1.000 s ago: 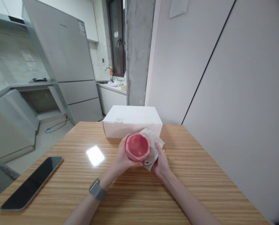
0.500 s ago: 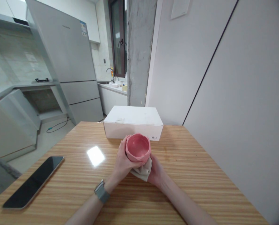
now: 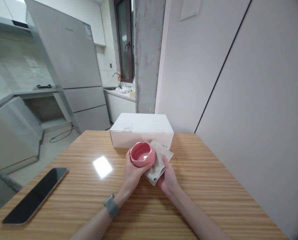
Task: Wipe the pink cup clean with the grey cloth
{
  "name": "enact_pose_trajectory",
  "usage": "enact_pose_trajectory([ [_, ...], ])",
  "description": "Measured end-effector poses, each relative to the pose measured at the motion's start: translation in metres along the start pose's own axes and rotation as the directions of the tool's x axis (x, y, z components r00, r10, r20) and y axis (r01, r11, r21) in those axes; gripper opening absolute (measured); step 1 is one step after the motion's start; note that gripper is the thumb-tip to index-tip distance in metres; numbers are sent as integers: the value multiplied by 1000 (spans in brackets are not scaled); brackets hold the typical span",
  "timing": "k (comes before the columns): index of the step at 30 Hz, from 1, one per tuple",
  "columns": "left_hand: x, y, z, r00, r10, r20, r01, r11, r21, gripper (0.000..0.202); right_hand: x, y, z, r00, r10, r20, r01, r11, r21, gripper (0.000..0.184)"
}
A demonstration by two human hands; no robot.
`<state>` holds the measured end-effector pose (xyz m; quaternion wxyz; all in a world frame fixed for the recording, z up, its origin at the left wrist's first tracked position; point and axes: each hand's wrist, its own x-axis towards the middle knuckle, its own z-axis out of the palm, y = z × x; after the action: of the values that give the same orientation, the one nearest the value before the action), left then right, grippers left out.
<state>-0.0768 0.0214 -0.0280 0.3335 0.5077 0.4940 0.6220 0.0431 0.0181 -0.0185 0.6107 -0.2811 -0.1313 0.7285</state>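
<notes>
Small pink round bowl [image 3: 141,154] is held just above the striped wooden table [image 3: 214,186], close in front of the white cardboard box [image 3: 141,128] — open tabletop to either side. Its mouth tilts up toward the camera; being round, it has no long axis. Left hand [image 3: 132,171] cups it from below. Right hand [image 3: 167,176] grips the folded beige cloth [image 3: 157,163] against its side. Black phone [image 3: 34,195] lies near the table's left edge.

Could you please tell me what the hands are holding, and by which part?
The left hand grips the pink bowl around its near side wall; the right hand holds the beige cloth by its near end, beside the bowl.
</notes>
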Motion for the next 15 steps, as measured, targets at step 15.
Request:
enact_pose_trajectory([
  [15, -4, 22, -5, 962, -60, 268, 98, 987, -130, 79, 5, -8, -21, 785, -521, 334, 616, 601, -510, 33],
])
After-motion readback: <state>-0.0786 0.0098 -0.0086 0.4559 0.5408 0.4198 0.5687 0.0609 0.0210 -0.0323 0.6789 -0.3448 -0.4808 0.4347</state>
